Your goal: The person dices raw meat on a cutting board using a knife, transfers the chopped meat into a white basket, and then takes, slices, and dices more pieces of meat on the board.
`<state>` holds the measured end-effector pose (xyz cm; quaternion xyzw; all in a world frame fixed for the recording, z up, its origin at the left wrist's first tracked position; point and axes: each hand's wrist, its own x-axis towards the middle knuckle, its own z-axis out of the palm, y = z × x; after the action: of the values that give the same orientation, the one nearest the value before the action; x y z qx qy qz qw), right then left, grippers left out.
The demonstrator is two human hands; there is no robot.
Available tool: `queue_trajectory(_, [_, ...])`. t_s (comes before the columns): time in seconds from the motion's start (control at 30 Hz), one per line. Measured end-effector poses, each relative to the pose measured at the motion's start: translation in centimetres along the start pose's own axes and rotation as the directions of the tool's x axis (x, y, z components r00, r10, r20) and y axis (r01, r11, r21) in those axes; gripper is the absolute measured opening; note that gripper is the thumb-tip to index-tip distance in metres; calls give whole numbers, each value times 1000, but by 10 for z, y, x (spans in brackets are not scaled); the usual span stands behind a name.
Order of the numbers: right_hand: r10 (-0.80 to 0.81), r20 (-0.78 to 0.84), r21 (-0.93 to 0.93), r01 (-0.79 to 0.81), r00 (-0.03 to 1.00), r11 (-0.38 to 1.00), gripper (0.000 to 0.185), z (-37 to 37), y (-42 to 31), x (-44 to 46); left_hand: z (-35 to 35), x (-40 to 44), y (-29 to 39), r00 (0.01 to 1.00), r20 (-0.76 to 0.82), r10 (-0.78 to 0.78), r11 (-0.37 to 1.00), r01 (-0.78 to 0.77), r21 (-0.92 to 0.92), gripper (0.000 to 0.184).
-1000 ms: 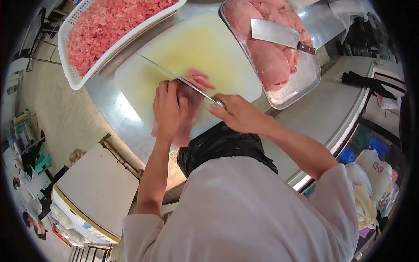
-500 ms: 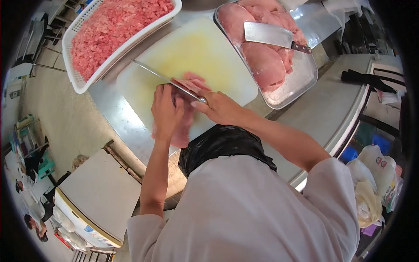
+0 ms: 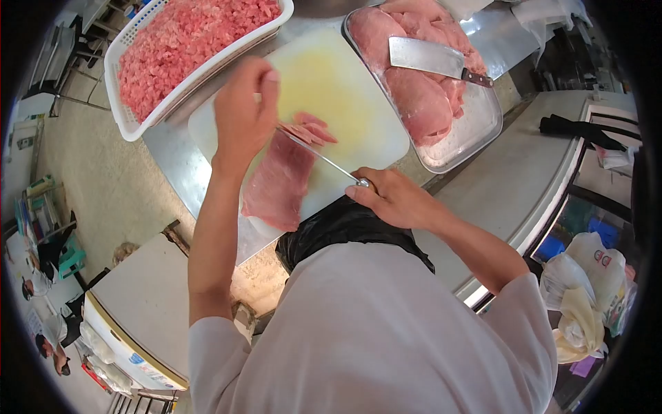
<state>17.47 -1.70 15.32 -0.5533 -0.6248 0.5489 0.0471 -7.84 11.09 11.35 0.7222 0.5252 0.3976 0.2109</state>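
Note:
A slab of pink meat (image 3: 279, 181) lies on the white cutting board (image 3: 358, 90), with a few thin slices (image 3: 310, 130) at its far end. My right hand (image 3: 393, 196) is closed round the handle of a long knife (image 3: 324, 157), whose blade crosses the meat between slab and slices. Raised over the board's left part is my left hand (image 3: 246, 103), off the meat. Its fingers are curled; whether they hold anything is hidden.
A white basket (image 3: 116, 90) of diced meat stands at the upper left. On the right, a metal tray (image 3: 476, 131) bears large meat pieces and a cleaver (image 3: 426, 56). Two people (image 3: 52, 338) are far left. Plastic bags (image 3: 579, 283) hang at the right.
My left hand has left the meat and risen forward and left, uncovering the slab. My right hand has drawn the knife back to the right, towards my body.

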Motion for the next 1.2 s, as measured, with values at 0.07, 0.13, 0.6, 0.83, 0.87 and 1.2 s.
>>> queue_trajectory(0.07, [63, 38, -9, -63, 997, 998, 56, -8, -18, -8, 2, 15, 5, 916, 387, -104, 954, -18, 299, 27])
queue_trajectory(0.13, [169, 94, -17, -168, 981, 986, 55, -16, -36, -9, 16, 17, -9, 857, 490, -160, 933, -31, 358, 32])
queue_trajectory(0.6, [-186, -89, -313, 150, 979, 938, 40, 50, 24, 60, 7, -3, -55, 921, 323, -216, 864, 26, 503, 16])
queue_trajectory(0.83, [-202, -110, -122, 189, 973, 974, 44, 23, 1, 34, -7, 13, -38, 911, 374, -174, 911, 4, 412, 27])
queue_trajectory(0.87, [-164, -86, -102, 155, 983, 983, 44, 19, -6, 21, -8, 12, -28, 900, 395, -183, 913, 7, 407, 30])
queue_trajectory(1.2, [-31, 16, -132, 33, 999, 991, 43, 15, -33, 15, 3, -1, -48, 871, 436, -227, 922, 48, 384, 25])
